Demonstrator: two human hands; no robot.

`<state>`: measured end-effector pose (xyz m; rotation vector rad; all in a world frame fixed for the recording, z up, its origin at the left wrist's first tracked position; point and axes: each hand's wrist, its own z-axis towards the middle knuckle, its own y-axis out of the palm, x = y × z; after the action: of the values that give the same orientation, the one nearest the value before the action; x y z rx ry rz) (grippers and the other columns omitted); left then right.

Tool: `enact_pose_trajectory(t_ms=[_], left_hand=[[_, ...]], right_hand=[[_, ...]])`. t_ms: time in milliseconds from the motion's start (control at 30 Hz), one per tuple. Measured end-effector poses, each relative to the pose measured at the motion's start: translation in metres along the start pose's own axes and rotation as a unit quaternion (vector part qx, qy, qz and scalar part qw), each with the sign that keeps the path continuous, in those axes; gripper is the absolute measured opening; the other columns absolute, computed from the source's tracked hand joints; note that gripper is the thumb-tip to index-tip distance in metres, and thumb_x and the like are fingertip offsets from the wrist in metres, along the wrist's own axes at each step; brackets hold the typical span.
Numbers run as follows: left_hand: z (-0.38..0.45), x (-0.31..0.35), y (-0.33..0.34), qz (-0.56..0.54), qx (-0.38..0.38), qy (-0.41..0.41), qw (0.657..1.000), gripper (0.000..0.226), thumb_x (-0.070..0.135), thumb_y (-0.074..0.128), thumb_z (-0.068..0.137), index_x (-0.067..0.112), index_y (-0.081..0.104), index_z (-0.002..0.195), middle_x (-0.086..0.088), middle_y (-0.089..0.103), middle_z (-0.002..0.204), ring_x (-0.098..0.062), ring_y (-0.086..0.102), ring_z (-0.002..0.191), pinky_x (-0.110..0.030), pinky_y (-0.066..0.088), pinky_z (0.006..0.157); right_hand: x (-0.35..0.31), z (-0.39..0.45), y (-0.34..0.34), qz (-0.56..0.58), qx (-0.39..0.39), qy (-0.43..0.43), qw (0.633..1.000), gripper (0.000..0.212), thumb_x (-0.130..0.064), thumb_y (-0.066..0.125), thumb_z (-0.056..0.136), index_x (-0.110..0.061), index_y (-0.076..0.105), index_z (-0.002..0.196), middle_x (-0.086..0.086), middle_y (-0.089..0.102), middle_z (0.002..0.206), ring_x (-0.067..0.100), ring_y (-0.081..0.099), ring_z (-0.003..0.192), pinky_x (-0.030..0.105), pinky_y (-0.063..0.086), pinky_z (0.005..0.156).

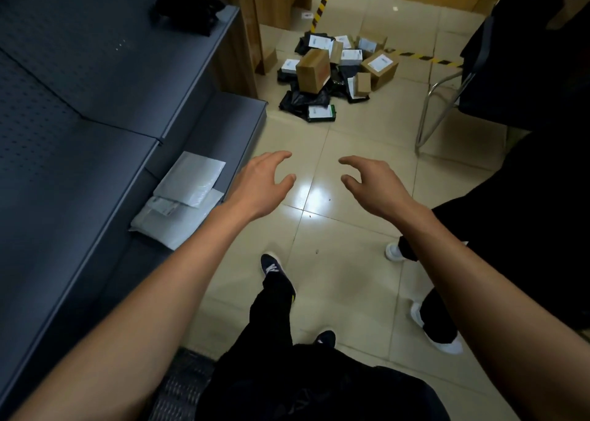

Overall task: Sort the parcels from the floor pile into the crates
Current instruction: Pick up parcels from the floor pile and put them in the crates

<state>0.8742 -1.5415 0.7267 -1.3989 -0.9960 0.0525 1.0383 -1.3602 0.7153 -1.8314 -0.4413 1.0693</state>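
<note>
A pile of parcels (335,72) lies on the tiled floor ahead: brown cardboard boxes, black plastic bags and white-labelled packets. The tallest brown box (313,69) stands in its middle. My left hand (260,186) and my right hand (372,186) reach forward over the floor, well short of the pile. Both are empty, with fingers spread and loosely bent. Two white padded mailers (183,197) lie on the lowest grey shelf at my left.
Dark grey metal shelving (95,101) fills the left side, with a black object (188,10) on an upper shelf. A wooden cabinet (242,37) stands behind it. A metal-legged chair (447,98) and another person's legs (447,293) are at the right. Yellow-black tape (321,7) marks the floor.
</note>
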Motion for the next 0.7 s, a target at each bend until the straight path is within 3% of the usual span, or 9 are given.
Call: enact_pose_trajectory(t_ms=[333, 533, 700], left_hand=[[0.18, -0.024, -0.027, -0.04, -0.045, 0.009, 0.998, 0.05, 0.037, 0.057, 0.101, 0.027, 0.05, 0.149, 0.002, 0.055, 0.146, -0.021, 0.048, 0.135, -0.034, 0.039, 0.106], [0.264, -0.01, -0.04, -0.022, -0.076, 0.043, 0.996, 0.049, 0.036, 0.056, 0.101, 0.026, 0.049, 0.149, 0.002, 0.054, 0.148, -0.022, 0.046, 0.137, -0.036, 0.037, 0.109], [0.345, 0.007, -0.026, -0.018, -0.098, 0.06, 0.993, 0.05, 0.038, 0.056, 0.101, 0.028, 0.049, 0.149, 0.003, 0.055, 0.146, -0.02, 0.047, 0.137, -0.038, 0.039, 0.111]], right_hand=[[0.006, 0.158, -0.033, -0.003, -0.004, 0.059, 0.998, 0.044, -0.029, 0.057, 0.1, -0.022, 0.054, 0.143, 0.004, 0.064, 0.136, 0.028, 0.06, 0.113, 0.036, 0.047, 0.094], [0.025, 0.221, -0.052, 0.022, 0.01, 0.092, 0.996, 0.045, -0.031, 0.056, 0.1, -0.023, 0.053, 0.144, 0.001, 0.059, 0.144, 0.025, 0.054, 0.13, 0.04, 0.047, 0.104], [0.07, 0.279, -0.071, 0.022, 0.017, 0.115, 0.993, 0.045, -0.032, 0.056, 0.1, -0.024, 0.053, 0.144, 0.001, 0.059, 0.144, 0.025, 0.052, 0.132, 0.04, 0.046, 0.105]])
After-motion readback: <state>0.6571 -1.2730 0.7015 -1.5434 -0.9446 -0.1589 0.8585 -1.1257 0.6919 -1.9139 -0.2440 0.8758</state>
